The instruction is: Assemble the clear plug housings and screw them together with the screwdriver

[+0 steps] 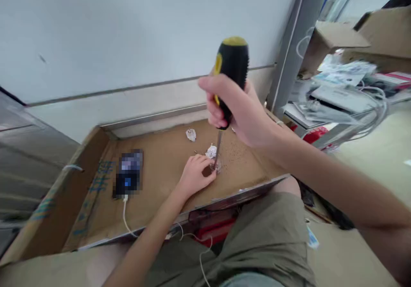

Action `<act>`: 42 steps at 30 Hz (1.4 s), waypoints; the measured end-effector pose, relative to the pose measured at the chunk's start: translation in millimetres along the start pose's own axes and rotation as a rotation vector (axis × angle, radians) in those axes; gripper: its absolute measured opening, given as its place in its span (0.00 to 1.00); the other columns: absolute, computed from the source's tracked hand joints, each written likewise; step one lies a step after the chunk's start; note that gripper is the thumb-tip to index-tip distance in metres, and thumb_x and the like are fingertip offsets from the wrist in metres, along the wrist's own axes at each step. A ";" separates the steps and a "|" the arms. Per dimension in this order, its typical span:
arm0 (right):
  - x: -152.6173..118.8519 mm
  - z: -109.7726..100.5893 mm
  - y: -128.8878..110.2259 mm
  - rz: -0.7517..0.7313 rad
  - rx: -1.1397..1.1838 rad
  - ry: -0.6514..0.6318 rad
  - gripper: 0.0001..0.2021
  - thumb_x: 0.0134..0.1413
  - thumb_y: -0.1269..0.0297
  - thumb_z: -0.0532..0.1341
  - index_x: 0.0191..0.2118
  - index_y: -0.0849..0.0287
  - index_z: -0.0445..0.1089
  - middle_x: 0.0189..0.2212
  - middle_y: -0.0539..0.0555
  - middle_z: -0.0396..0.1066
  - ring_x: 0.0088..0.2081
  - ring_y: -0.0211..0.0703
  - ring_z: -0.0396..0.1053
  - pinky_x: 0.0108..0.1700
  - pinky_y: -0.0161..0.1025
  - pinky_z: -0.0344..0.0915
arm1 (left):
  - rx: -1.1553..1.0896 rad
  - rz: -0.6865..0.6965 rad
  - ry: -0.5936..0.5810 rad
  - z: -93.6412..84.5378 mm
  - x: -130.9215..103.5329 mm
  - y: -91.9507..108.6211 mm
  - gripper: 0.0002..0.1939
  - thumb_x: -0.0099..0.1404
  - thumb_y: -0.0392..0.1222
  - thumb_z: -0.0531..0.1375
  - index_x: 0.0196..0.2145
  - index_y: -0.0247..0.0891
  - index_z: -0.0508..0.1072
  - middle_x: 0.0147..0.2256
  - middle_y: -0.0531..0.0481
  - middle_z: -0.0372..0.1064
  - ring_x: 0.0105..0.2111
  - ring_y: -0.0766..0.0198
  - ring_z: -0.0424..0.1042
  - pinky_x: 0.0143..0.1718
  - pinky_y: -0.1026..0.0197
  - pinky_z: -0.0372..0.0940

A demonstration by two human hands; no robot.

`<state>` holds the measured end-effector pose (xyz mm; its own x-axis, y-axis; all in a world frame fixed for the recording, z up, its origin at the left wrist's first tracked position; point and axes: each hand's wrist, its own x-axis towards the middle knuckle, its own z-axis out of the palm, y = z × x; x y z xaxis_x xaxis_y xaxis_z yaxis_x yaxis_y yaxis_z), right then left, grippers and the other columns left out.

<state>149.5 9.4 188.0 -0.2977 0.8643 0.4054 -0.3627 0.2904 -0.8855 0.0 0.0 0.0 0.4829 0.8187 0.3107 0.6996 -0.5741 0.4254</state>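
Note:
My right hand [231, 103] is wrapped round the black and yellow handle of a screwdriver [233, 62], held nearly upright. Its metal shaft points down to a small clear, whitish piece [218, 166] on the cardboard. My left hand [198, 173] rests there, thumb and fingers pinching that small piece at the shaft's tip. What kind of piece it is, I cannot make out. Just behind it lies a white, ragged-edged part [211, 151]. Another such white part [190, 134] sits farther back. Dark specks are scattered right of the shaft.
A cardboard-lined work surface [160, 171] has a raised cardboard side [67, 193] at left. A phone [128, 173] with a white cable [124, 214] lies on it. A white wall stands behind. To the right are a grey post [290, 43], cardboard boxes [340, 36] and a cluttered shelf.

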 end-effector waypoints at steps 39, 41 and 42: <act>6.0 -5.7 5.8 -0.045 -0.034 0.251 0.24 0.45 0.48 0.63 0.23 0.58 0.47 0.14 0.44 0.44 0.16 0.28 0.42 0.17 0.33 0.41 | -0.019 0.017 -0.020 5.1 0.7 -6.8 0.06 0.64 0.44 0.56 0.34 0.42 0.72 0.33 0.53 0.73 0.37 0.61 0.67 0.39 0.57 0.58; 6.2 -4.2 8.1 -0.087 -0.070 0.350 0.23 0.47 0.50 0.62 0.24 0.58 0.48 0.16 0.45 0.46 0.17 0.28 0.43 0.19 0.32 0.43 | -0.017 0.020 -0.014 4.9 0.9 -6.9 0.06 0.64 0.44 0.56 0.34 0.42 0.72 0.33 0.53 0.73 0.37 0.61 0.67 0.39 0.57 0.58; 6.3 -3.4 9.4 -0.116 -0.088 0.408 0.22 0.48 0.50 0.62 0.25 0.58 0.49 0.18 0.45 0.47 0.18 0.28 0.44 0.20 0.32 0.44 | -0.015 0.023 -0.012 4.8 0.9 -6.9 0.06 0.64 0.44 0.56 0.34 0.42 0.72 0.33 0.53 0.73 0.37 0.62 0.68 0.38 0.57 0.58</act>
<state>147.3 19.0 181.4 0.1203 0.9102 0.3963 -0.2909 0.4140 -0.8626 -1.8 4.8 -6.7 0.5053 0.8053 0.3102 0.6803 -0.5929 0.4309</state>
